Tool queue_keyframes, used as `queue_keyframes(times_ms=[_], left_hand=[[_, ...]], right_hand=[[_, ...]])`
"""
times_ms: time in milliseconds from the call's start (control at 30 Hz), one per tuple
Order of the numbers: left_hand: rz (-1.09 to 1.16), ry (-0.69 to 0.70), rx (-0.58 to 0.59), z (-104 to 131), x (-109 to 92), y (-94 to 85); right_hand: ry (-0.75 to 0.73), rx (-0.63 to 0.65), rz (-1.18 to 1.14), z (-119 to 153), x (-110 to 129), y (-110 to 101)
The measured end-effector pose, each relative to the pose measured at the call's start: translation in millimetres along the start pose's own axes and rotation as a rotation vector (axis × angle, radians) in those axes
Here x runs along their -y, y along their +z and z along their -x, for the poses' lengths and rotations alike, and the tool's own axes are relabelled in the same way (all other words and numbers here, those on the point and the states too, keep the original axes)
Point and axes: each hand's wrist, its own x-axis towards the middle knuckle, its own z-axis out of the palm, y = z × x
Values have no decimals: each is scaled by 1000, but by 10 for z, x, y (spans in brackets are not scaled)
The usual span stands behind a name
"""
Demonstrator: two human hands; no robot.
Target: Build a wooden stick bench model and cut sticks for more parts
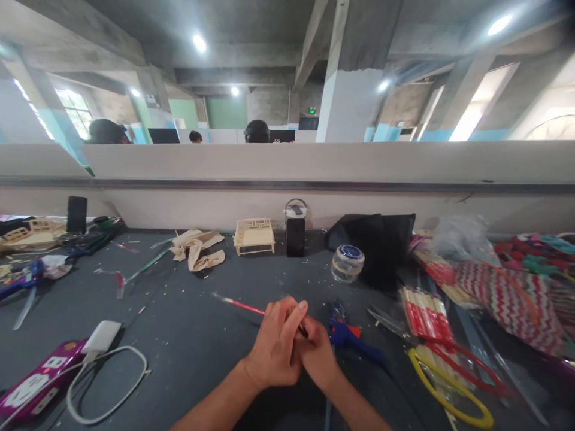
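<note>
Red stick (245, 306), thin, pale clear-looking tip at the far end. Location: mid tabletop (179, 335), directly ahead and to the left of the hands. Visible part sticks out from the knuckles of the left hand (276, 344), so left is the nearer one; right hand (317, 353) sits on the other side, pressed against left.

Long axis: mostly crosswise, sloping a bit away from the body going left. Pale tip points left and slightly away; the other end runs in behind the left fingers. Small dark piece (304, 330) shows between the hands, roughly in line with the stick. Could be its other end; can't confirm, the middle is covered.

Hands: both narrow, fingers curled, touching. Left looks closed around the stick. Right curls in beside the dark piece; can't tell whether it grips that or just rests against it.

Nearby: blue glue gun (350, 338) just right of the right hand, handle trailing right and toward the body. Little wooden bench (254, 236) stands upright farther back, well apart from the hands, phone (295, 237) propped to its right.
</note>
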Motion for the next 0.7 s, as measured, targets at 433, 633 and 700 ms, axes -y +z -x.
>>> queue_keyframes(times_ms=[433,633,700], left_hand=[[887,-1129,-587,-81,424,10],[773,-1075,-240,-42,457,114],[643,-1148,-218,-64,652,145]], right_hand=[[319,21,-279,-37,21,12],[272,53,-184,-74,-197,57],[344,-45,-237,-96,-186,24]])
